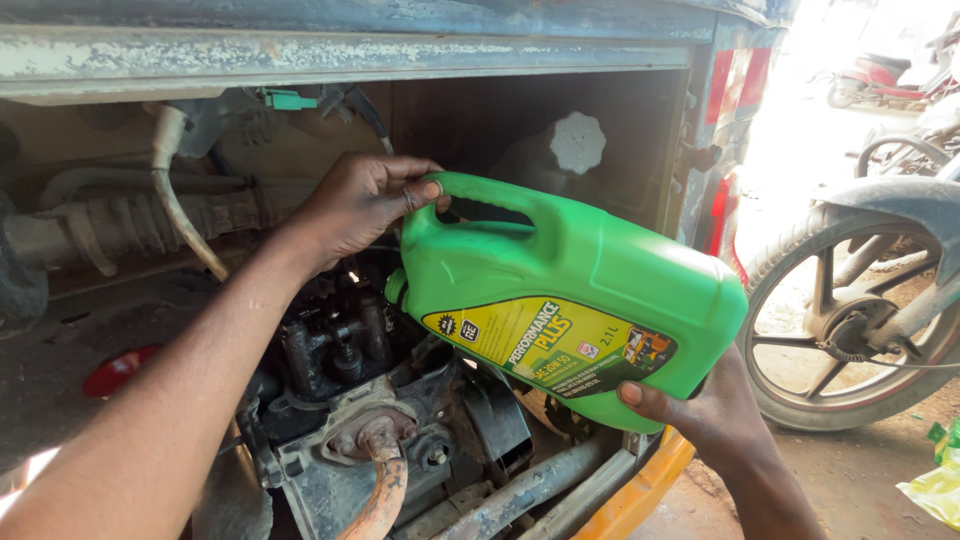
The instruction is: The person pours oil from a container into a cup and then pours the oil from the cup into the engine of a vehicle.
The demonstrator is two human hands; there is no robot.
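Observation:
A green plastic oil jug [600, 270] with a yellow label lies tilted on its side, spout end down and to the left over a dirty engine [370, 400]. My left hand [365, 200] grips the jug's handle at its upper left. Under the jug's base, at the lower right, my right hand [700, 410] holds it up, thumb on the label's edge. The spout itself is hidden behind the jug and the engine parts.
The engine sits in an open rear compartment of a small vehicle under a worn metal lid [340, 50]. A white ribbed cap [577, 142] shows at the back. A rusty pipe [380, 490] curves down in front. A motorcycle wheel [850, 320] stands close on the right.

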